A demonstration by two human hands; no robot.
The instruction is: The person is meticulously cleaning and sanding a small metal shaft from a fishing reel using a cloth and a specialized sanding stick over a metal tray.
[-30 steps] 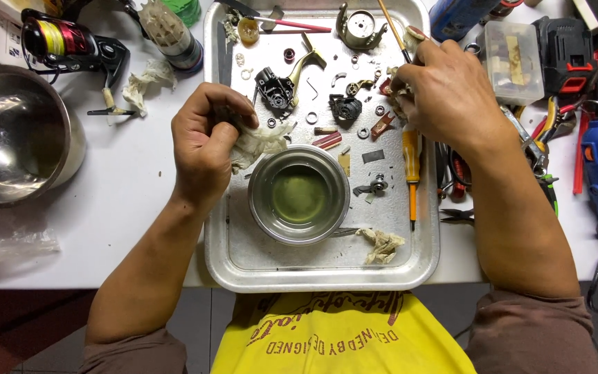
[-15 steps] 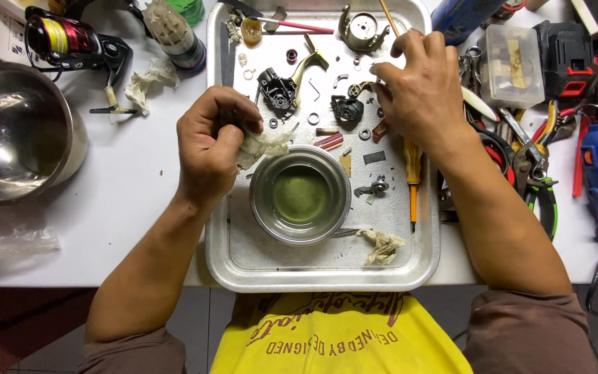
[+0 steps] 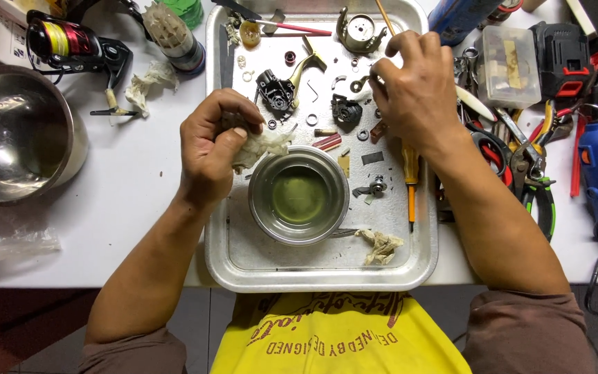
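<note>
Two hands are engaged over the tray (image 3: 230,266): a rag (image 3: 261,147) is clenched in the left hand (image 3: 212,149) beside the bowl (image 3: 299,195), while small parts (image 3: 363,84) are being pinched by the right hand (image 3: 413,93), apparently for wiping.

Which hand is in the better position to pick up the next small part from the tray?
Probably the right hand. It is over the small loose parts at the top of the metal tray, fingers pinched there. The left hand is closed on a crumpled tissue, so it is occupied.
</note>
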